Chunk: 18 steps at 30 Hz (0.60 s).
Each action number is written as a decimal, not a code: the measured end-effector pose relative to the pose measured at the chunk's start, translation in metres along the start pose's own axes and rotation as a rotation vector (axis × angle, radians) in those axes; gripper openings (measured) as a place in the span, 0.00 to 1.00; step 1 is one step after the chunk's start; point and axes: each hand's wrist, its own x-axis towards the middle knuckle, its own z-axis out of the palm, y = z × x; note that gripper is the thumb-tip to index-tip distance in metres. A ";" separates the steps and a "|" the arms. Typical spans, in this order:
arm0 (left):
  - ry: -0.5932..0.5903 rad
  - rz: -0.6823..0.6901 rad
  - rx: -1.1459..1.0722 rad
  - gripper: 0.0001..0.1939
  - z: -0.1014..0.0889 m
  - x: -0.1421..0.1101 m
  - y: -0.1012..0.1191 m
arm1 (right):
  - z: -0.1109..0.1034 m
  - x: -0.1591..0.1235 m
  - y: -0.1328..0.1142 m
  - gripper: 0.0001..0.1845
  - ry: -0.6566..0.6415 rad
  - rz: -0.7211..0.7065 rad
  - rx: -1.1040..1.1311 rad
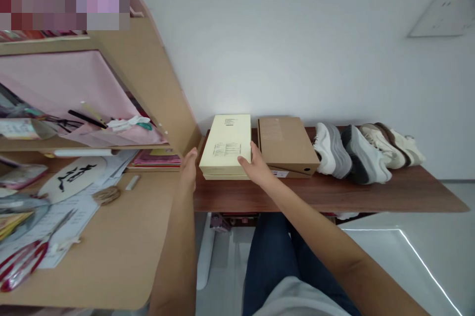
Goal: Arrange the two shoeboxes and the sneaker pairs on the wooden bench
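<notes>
A pale yellow box (230,142) with small print on its lid lies on the dark wooden bench (237,199), against the wall. At its front right corner is my right hand (258,165), thumb over the lid and fingers along the side, spread apart. My left hand (189,170) is just left of the box, beside the desk's shelf panel, with a small gap to the box. Its fingers point forward and look loose, partly turned away. Right of the yellow box sits a brown cardboard box (285,142), close to my right fingers.
Several shoes, among them a grey-and-white sneaker (332,150), stand in a row on the bench's right part. On the left, a desk (137,241) holds papers, red-handled scissors (35,254) and a twine coil (106,195). A shelf panel (163,83) rises beside the bench.
</notes>
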 end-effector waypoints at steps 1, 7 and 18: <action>0.005 -0.016 -0.020 0.20 0.000 0.003 -0.006 | 0.004 0.001 0.003 0.46 0.014 0.000 -0.015; -0.086 -0.067 -0.144 0.22 0.001 0.010 -0.029 | 0.022 0.009 0.019 0.46 0.074 0.018 0.040; -0.129 -0.093 -0.247 0.26 0.013 0.009 -0.043 | 0.026 0.007 0.033 0.45 0.024 0.215 0.164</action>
